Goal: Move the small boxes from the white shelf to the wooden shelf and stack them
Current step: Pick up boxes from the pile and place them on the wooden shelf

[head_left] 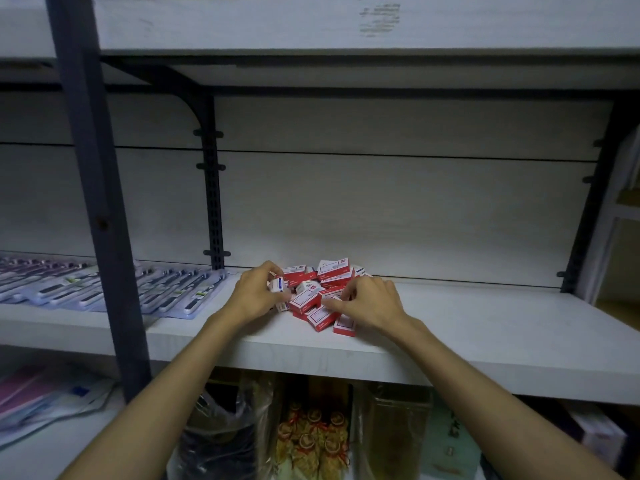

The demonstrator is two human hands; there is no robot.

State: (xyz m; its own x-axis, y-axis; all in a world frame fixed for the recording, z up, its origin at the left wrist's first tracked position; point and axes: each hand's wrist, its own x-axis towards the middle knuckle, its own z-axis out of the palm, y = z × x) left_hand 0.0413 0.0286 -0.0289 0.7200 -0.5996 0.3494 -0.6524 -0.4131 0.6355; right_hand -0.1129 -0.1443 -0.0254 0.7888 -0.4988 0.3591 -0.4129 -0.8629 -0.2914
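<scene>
A loose pile of small red-and-white boxes (320, 294) lies on the white shelf (485, 327), near its middle. My left hand (254, 294) is at the pile's left edge, its fingers closed around a small white box (277, 285) with blue print. My right hand (370, 301) rests on the right side of the pile, fingertips pinching a red-and-white box (332, 297). Some boxes lie flat, others tilt against each other. No wooden shelf is visible.
A dark metal post (93, 188) stands left of my arms. Blister-packed items (104, 287) fill the shelf's left section. Below the shelf are plastic bags (221, 431) and packaged goods (311, 441). Another white shelf (311, 26) runs overhead.
</scene>
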